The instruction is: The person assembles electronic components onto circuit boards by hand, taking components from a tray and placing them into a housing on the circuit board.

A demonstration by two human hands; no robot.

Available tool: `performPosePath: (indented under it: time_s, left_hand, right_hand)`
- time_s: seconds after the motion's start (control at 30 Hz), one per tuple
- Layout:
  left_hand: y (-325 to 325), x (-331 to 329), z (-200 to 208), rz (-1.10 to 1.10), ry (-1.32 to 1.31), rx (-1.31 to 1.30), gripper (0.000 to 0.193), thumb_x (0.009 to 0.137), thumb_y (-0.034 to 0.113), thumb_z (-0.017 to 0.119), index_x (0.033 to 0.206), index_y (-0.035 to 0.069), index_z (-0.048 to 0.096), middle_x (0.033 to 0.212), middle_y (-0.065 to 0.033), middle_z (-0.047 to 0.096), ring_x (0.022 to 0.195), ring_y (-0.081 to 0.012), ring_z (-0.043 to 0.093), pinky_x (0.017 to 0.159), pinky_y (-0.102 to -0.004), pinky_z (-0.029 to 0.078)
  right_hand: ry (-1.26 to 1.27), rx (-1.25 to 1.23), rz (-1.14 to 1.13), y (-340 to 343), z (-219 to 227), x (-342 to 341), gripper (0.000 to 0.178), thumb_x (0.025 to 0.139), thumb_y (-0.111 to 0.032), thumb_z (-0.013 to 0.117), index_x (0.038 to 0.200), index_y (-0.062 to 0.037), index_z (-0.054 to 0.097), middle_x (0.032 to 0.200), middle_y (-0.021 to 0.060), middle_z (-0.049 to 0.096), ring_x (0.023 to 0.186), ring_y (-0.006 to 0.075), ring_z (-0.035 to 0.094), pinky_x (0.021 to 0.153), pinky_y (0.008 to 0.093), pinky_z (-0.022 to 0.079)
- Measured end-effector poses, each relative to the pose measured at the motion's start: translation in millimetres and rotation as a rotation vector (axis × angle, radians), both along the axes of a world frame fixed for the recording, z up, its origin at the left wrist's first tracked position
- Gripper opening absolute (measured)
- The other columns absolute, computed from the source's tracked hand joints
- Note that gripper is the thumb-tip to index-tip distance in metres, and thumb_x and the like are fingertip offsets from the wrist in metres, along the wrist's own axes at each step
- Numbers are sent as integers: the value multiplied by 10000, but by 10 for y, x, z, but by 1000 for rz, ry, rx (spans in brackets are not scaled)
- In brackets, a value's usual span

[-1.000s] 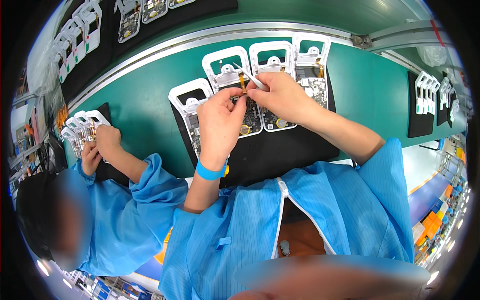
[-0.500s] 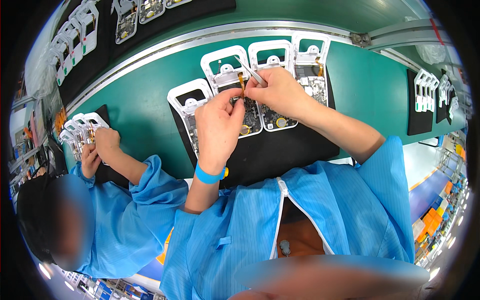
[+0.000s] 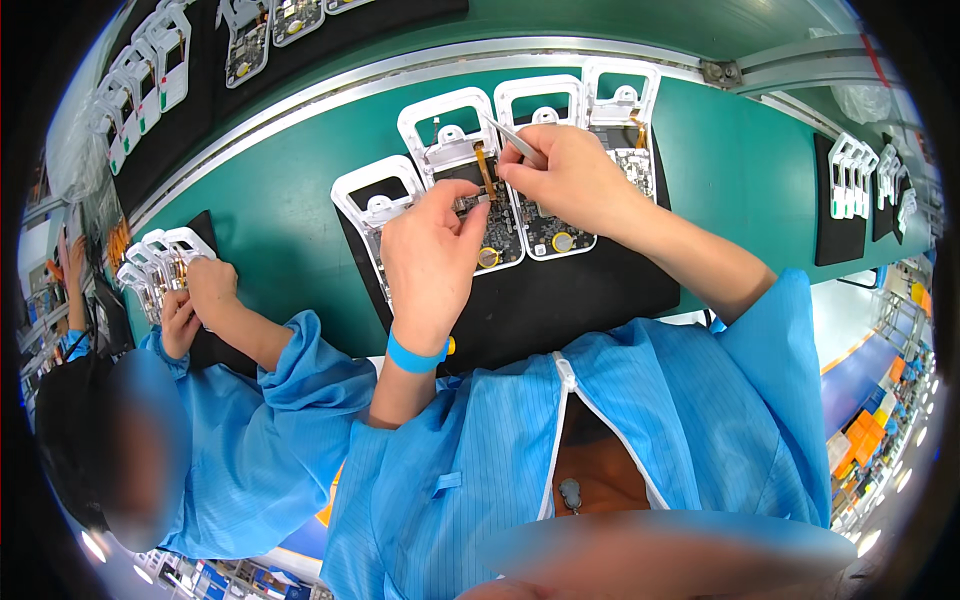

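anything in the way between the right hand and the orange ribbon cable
Nothing visible stands between the right hand and the orange ribbon cable; the tweezers it holds point up past it. The left hand is on the cable's other side, by its lower end.

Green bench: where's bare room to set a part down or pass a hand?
Green bench: bare patch right of the four white-framed circuit boards, up to the far-right black mat; another left of them, up to the co-worker's hand. Front strip of the central black mat too. Crowded: the boards, with left hand, right hand and tweezers over them.
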State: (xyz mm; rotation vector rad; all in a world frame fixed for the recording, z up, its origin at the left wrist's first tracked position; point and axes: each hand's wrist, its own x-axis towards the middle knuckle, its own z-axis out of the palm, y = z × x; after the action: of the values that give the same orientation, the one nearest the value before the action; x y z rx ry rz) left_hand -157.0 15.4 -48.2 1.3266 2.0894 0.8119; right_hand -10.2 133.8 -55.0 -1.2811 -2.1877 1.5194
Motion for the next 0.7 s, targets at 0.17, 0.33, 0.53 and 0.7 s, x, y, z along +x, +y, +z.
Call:
performPosePath:
  time_s: [0.17, 0.33, 0.53, 0.7]
  left_hand:
    - [2, 94, -67, -33, 160, 73, 134, 819, 148, 782, 925, 89, 726, 683, -87, 652, 591, -272, 642, 551, -402, 478]
    - [39, 140, -78, -85, 271, 143, 126, 815, 148, 783, 920, 101, 731, 749, -84, 683, 637, -285, 662, 569, -407, 496]
    - [41, 218, -116, -151, 356, 230, 100, 825, 134, 773, 910, 102, 731, 739, -70, 650, 660, -272, 650, 583, -396, 496]
    - [93, 258, -130, -172, 447, 475, 151, 795, 67, 794, 930, 73, 726, 712, -55, 584, 623, -235, 591, 544, -358, 456]
  right_hand:
    - [-3, 19, 60, -53, 71, 156, 204, 898, -197, 675, 986, -14, 690, 635, 29, 561, 594, 107, 494, 567, 304, 414]
    - [1, -43, 22, -63, 120, 229, 214, 909, -191, 669, 998, 2, 685, 633, 30, 558, 602, 105, 493, 572, 312, 419]
    - [54, -14, 43, -71, 26, 291, 219, 923, -200, 666, 964, 13, 692, 652, 44, 600, 612, 88, 521, 573, 295, 432]
    - [-3, -234, 25, 29, 120, 224, 238, 944, -210, 656, 860, 7, 704, 634, 33, 623, 562, 94, 547, 531, 285, 437]
